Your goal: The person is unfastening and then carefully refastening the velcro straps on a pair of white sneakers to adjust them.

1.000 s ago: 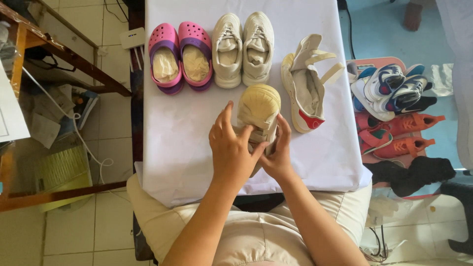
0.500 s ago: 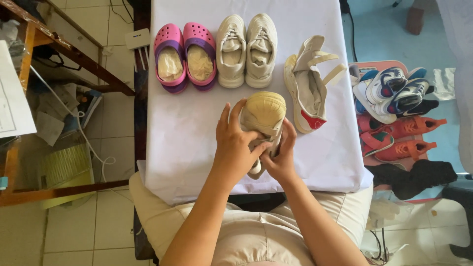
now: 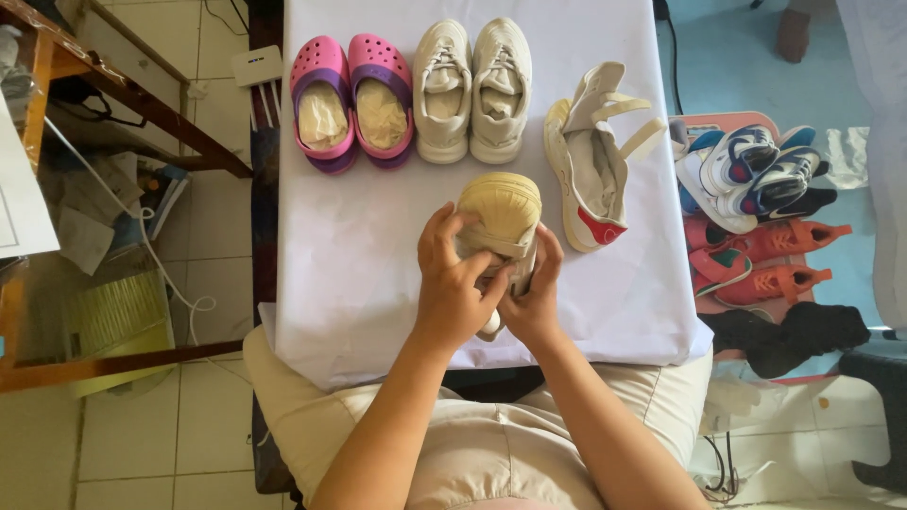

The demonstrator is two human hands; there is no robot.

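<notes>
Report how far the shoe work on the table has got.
Looks done: pink clogs and cream sneakers stand paired at the far edge, the clogs stuffed with paper. In hand: the left hand and right hand grip a cream shoe. Seemingly left: its mate lies open on its side; more shoes wait beside the table.

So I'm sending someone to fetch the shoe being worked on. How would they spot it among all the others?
Look at the white-covered table with shoes in a row along its far edge. Nearer the person, the left hand and right hand grip one cream-yellow shoe from both sides. It is the only shoe on the table that is held, and it lies apart from the row.
</notes>
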